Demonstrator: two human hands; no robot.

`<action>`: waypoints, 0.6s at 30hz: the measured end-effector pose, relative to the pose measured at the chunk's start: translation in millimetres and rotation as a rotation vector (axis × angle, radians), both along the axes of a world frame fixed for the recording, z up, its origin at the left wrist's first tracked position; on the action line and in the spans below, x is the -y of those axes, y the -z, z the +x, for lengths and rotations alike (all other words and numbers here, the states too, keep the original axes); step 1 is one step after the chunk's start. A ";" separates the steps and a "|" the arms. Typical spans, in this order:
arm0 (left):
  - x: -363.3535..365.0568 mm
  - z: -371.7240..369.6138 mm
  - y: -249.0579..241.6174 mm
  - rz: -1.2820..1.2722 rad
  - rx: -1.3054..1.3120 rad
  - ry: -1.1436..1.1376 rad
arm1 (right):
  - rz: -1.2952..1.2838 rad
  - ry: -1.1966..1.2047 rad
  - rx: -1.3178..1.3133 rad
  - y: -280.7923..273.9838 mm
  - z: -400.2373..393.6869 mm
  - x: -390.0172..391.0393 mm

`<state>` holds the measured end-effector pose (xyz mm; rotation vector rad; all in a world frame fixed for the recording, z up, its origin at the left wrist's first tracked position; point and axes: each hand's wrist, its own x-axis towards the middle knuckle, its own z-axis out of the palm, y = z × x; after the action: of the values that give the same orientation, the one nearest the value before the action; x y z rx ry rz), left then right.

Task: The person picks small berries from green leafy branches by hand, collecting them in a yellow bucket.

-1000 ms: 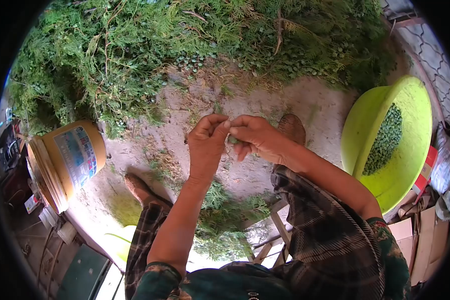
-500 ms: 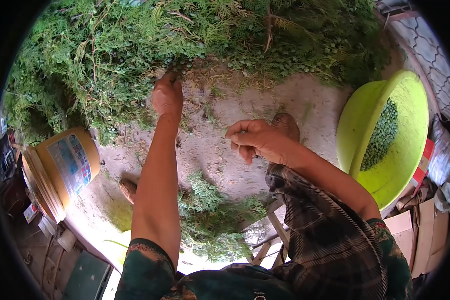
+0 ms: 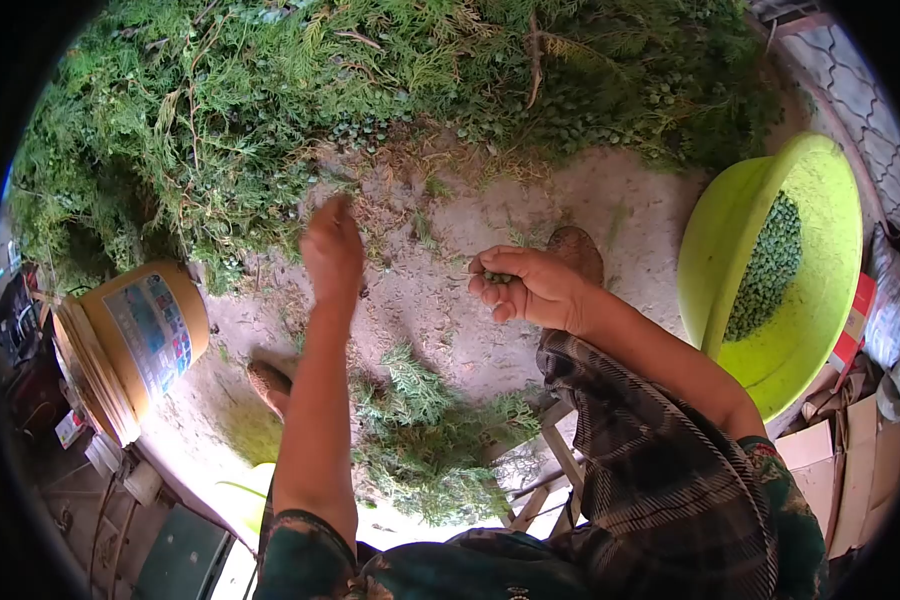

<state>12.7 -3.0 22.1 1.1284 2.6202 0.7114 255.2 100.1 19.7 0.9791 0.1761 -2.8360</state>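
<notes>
My right hand point(image 3: 535, 285) is curled palm up around a few small green cones point(image 3: 497, 277) over the bare floor. My left hand point(image 3: 332, 250), slightly blurred, is closed just in front of the heap of leafy evergreen branches point(image 3: 270, 120). What its fingers hold, if anything, I cannot make out. Clusters of the same cones show along the near edge of the heap. To the right, a tilted lime-green basin point(image 3: 820, 180) contains a pile of loose green cones point(image 3: 770, 265).
A yellow bucket point(image 3: 185, 300) with a printed label lies tilted at left. Cut sprigs point(image 3: 420, 430) lie between my feet, near a wooden frame point(image 3: 560, 455). Cardboard point(image 3: 855, 460) stands at lower right. Plant litter covers parts of the concrete floor point(image 3: 450, 335).
My left hand has drawn back from the branches toward me. My right hand has turned more palm up, so the cones in it now show.
</notes>
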 end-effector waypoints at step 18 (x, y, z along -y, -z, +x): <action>1.3 -47.6 23.8 0.015 0.176 -0.240 | 0.145 0.039 0.155 -0.9 10.4 -19.5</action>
<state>-35.0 -4.3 -1.8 0.7240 2.6257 0.8361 265.6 119.7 20.6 1.2395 0.3532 -2.7985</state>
